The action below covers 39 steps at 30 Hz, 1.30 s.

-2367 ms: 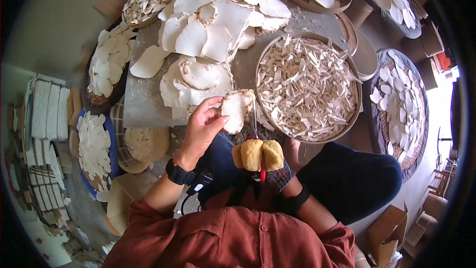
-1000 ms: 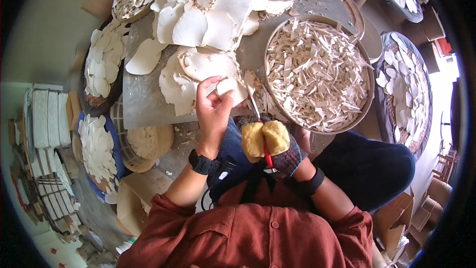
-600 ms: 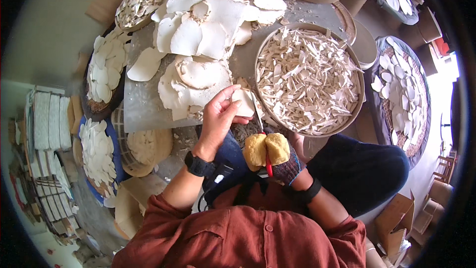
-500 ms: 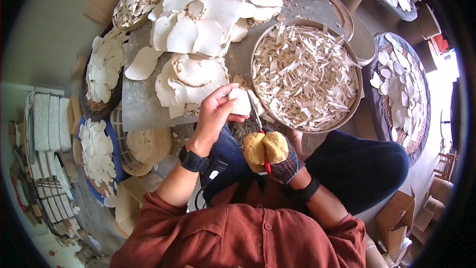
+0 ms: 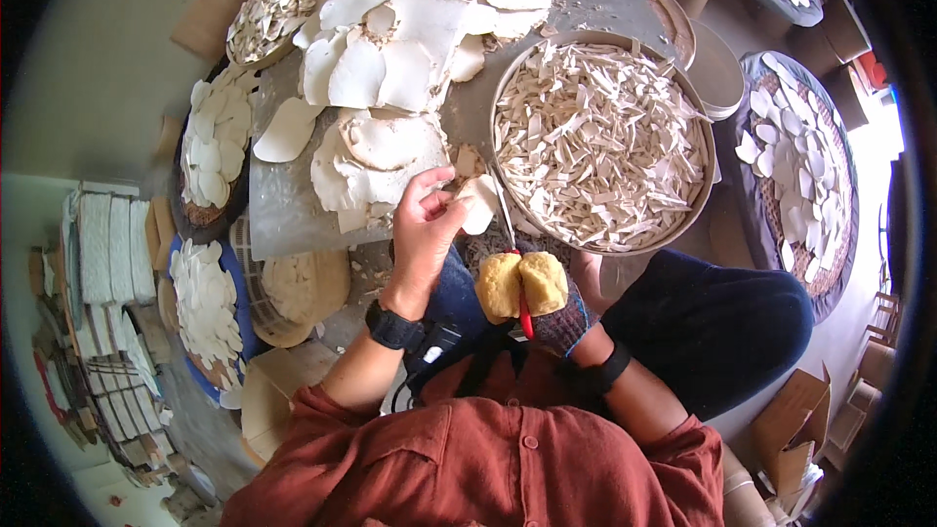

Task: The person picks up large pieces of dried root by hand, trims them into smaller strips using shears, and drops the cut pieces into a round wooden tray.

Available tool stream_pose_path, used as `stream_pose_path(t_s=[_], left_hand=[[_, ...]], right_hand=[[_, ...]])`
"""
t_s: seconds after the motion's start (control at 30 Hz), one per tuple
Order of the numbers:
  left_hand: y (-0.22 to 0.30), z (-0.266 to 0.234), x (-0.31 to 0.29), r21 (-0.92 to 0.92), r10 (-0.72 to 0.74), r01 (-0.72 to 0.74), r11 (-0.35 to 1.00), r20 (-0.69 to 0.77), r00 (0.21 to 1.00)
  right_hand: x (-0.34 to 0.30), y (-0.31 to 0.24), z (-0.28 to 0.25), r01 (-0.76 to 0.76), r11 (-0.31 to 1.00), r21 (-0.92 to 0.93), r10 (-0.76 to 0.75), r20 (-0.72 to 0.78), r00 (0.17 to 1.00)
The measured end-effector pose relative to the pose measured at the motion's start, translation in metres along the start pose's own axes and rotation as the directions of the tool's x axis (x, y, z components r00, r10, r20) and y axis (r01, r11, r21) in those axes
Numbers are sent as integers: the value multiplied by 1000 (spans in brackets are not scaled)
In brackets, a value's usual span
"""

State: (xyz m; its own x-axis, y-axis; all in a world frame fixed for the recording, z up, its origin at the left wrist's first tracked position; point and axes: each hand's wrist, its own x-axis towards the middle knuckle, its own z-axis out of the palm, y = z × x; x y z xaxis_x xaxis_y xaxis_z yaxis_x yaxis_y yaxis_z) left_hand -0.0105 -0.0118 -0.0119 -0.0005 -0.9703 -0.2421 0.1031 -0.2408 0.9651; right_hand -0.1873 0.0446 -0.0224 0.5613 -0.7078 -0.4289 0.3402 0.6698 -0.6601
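Over on the left, whole pale slices [image 5: 390, 68] are piled uncut; left hand [image 5: 425, 234] pinches one slice [image 5: 478, 203], gloved right hand [image 5: 547, 303] grips red-handled scissors [image 5: 517, 273], and the round tray [image 5: 683, 224] looks pretty full of strips.

Showing off-white slice [image 5: 478, 203], yellow-padded dark glove [image 5: 532, 293], red handle [image 5: 524, 312], black watch [image 5: 392, 326], rust-red shirt [image 5: 508, 468], cream strips [image 5: 600, 137] upper right, blue-rimmed tray [image 5: 185, 278] at left.

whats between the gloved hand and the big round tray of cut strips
In the head view, only the thin blade of the scissors runs up from the right hand toward the tray, beside the white slice.
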Motion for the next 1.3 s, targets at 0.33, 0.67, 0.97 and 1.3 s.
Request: stream_pose_path(t_s=[0.33,0.67,0.97,1.3], left_hand=[[7,7,9,-73,129,-145,987,-186,974],[-1,6,2,-109,152,-179,978,-217,964],[0,-11,-3,-108,56,-65,992,-81,995],[-7,-70,-22,-85,-27,17,996,-113,993]], right_hand=[[27,50,-22,404,783,-473,-412,92,906],[24,38,-21,436,875,-210,-389,231,892],[28,47,-22,360,403,-842,-262,271,926],[25,55,-11,70,867,-494,-38,76,996]])
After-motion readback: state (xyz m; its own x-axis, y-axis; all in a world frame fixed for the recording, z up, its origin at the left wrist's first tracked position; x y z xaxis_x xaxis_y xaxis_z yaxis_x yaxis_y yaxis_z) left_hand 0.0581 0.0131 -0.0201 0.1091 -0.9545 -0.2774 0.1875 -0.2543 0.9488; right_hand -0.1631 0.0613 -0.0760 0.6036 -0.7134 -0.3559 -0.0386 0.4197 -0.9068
